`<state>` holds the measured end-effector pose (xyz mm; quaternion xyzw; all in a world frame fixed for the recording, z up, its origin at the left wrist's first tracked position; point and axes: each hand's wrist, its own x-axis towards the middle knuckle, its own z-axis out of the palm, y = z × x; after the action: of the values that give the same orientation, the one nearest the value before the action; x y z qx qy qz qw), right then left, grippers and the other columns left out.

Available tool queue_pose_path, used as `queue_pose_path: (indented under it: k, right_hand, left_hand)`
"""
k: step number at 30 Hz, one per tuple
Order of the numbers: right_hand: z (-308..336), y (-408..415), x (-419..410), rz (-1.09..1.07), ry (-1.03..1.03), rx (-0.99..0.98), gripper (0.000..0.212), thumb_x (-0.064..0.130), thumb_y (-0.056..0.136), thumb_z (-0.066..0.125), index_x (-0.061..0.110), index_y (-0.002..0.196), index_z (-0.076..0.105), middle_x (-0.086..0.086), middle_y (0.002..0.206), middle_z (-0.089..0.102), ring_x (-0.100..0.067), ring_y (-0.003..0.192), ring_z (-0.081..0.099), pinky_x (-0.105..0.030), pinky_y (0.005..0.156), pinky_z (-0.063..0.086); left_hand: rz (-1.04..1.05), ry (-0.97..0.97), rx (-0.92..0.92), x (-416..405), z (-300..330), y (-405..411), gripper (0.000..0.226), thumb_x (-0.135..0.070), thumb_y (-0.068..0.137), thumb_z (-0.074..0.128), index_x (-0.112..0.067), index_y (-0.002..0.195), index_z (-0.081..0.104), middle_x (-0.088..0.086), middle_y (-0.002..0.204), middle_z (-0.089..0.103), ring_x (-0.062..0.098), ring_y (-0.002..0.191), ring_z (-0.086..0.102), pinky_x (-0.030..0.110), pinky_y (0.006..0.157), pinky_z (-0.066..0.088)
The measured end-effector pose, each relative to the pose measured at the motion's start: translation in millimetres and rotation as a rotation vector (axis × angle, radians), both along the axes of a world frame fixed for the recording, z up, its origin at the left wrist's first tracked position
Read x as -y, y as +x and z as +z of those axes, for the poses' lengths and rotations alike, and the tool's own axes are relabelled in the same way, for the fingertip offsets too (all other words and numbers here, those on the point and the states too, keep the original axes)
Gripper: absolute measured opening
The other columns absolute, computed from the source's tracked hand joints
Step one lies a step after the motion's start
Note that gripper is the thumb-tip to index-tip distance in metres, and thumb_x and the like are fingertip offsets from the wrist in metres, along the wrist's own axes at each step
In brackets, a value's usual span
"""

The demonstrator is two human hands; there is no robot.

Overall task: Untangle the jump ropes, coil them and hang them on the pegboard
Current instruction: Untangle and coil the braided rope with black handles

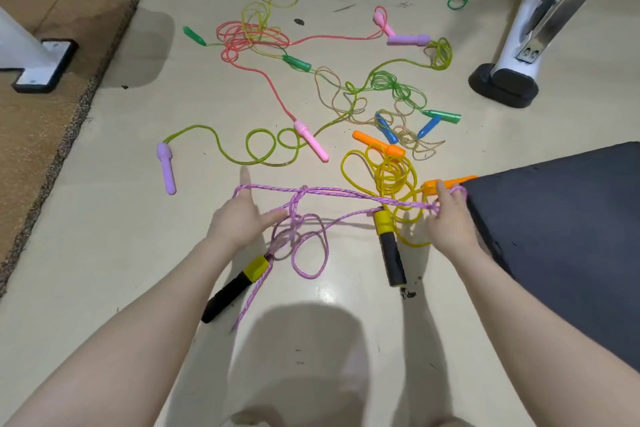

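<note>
1. Purple rope [332, 191] is stretching taut above the floor [104, 218] between both hands, knotted mid-span.
2. Left hand [239, 218] is spread, rope looping over its index finger.
3. Right hand [448, 215] is pinching the rope's other end.

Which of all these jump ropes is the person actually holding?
The purple braided rope with black-and-yellow handles, stretched between the left hand and right hand. All other ropes lie untouched on the floor.
</note>
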<state>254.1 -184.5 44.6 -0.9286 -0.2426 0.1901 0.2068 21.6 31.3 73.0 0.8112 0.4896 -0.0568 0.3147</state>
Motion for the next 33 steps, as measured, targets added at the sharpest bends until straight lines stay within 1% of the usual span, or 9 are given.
queue_pose_path:
  k: [3, 6, 8, 11, 19, 23, 26, 30, 33]
  right_hand:
    - [-7, -16, 0, 0.113, -0.256, -0.152, 0.084, 0.036, 0.085, 0.061, 0.016, 0.149, 0.010, -0.011, 0.127, 0.053, -0.034, 0.113, 0.053, -0.038, 0.083, 0.045]
    - [13, -28, -23, 0.222, -0.200, 0.109, 0.072, 0.052, 0.085, 0.056, 0.012, 0.141, 0.034, -0.010, 0.131, 0.052, -0.029, 0.121, 0.048, -0.036, 0.093, 0.040]
    - [31, -42, -44, 0.322, 0.167, -0.008, 0.049, 0.035, 0.089, 0.053, 0.010, 0.131, 0.049, -0.008, 0.132, 0.053, -0.021, 0.124, 0.046, -0.026, 0.098, 0.032]
    - [50, -73, -69, 0.383, 0.444, -0.613, 0.053, 0.012, 0.077, 0.048, 0.015, 0.129, 0.049, 0.001, 0.124, 0.057, -0.007, 0.117, 0.049, -0.021, 0.094, 0.039]
    - [45, -100, -77, 0.532, 0.410, -0.908, 0.034, -0.012, 0.082, 0.048, 0.018, 0.089, 0.060, -0.008, 0.087, 0.057, -0.019, 0.083, 0.051, -0.033, 0.078, 0.043]
    - [52, -93, -69, 0.591, 0.286, -0.784, 0.021, 0.000, 0.088, 0.055, 0.021, 0.086, 0.060, 0.010, 0.082, 0.061, 0.001, 0.067, 0.052, -0.015, 0.062, 0.041]
    - [52, -77, -68, 0.528, 0.226, -0.434, 0.011, 0.014, 0.091, 0.050, 0.026, 0.091, 0.050, 0.001, 0.085, 0.060, -0.015, 0.074, 0.055, -0.029, 0.062, 0.038]
    - [59, -59, -67, 0.440, 0.247, -0.394, 0.023, 0.022, 0.093, 0.047, 0.028, 0.115, 0.051, -0.009, 0.092, 0.065, -0.025, 0.087, 0.057, -0.035, 0.075, 0.042]
    - [62, -56, -68, 0.536, 0.140, -0.127, 0.023, 0.030, 0.095, 0.046, 0.026, 0.075, 0.056, 0.000, 0.066, 0.056, -0.022, 0.072, 0.052, -0.038, 0.065, 0.042]
  left_hand:
    - [-0.157, -0.065, 0.160, 7, 14, 11, 0.104, -0.052, 0.081, 0.062, -0.028, 0.148, -0.013, 0.008, 0.060, 0.058, 0.021, 0.064, 0.059, 0.031, 0.055, 0.036]
    - [-0.263, -0.019, 0.248, 17, 24, 24, 0.093, -0.048, 0.085, 0.059, -0.039, 0.147, -0.010, 0.003, 0.052, 0.052, 0.016, 0.052, 0.051, 0.029, 0.052, 0.035]
    - [-0.312, 0.006, 0.303, 24, 30, 31, 0.085, -0.045, 0.086, 0.057, -0.046, 0.144, -0.005, 0.001, 0.049, 0.050, 0.014, 0.050, 0.048, 0.027, 0.054, 0.036]
    - [-0.352, -0.067, 0.456, 31, 41, 35, 0.074, -0.030, 0.091, 0.054, -0.052, 0.140, 0.003, -0.006, 0.042, 0.040, 0.010, 0.046, 0.040, 0.025, 0.055, 0.035]
    - [-0.418, -0.203, 0.750, 33, 58, 33, 0.090, -0.003, 0.068, 0.050, -0.067, 0.128, 0.029, -0.003, 0.049, 0.035, 0.026, 0.053, 0.034, 0.025, 0.058, 0.037]
    - [-0.410, -0.047, 0.741, 23, 53, 30, 0.081, 0.000, 0.075, 0.052, -0.054, 0.132, 0.033, 0.006, 0.047, 0.040, 0.019, 0.051, 0.036, 0.017, 0.058, 0.037]
    - [-0.369, 0.196, 0.714, 10, 50, 27, 0.055, -0.022, 0.078, 0.055, -0.043, 0.129, 0.045, -0.006, 0.047, 0.038, 0.007, 0.049, 0.035, 0.010, 0.055, 0.031]
    - [-0.322, 0.384, 0.560, -4, 50, 25, 0.049, -0.046, 0.075, 0.045, -0.025, 0.114, 0.066, -0.011, 0.044, 0.034, 0.004, 0.053, 0.040, 0.024, 0.070, 0.035]
    - [-0.270, 0.456, 0.509, -8, 38, 22, 0.042, -0.041, 0.087, 0.040, -0.011, 0.072, 0.066, -0.002, 0.042, 0.039, 0.025, 0.048, 0.041, 0.031, 0.064, 0.034]
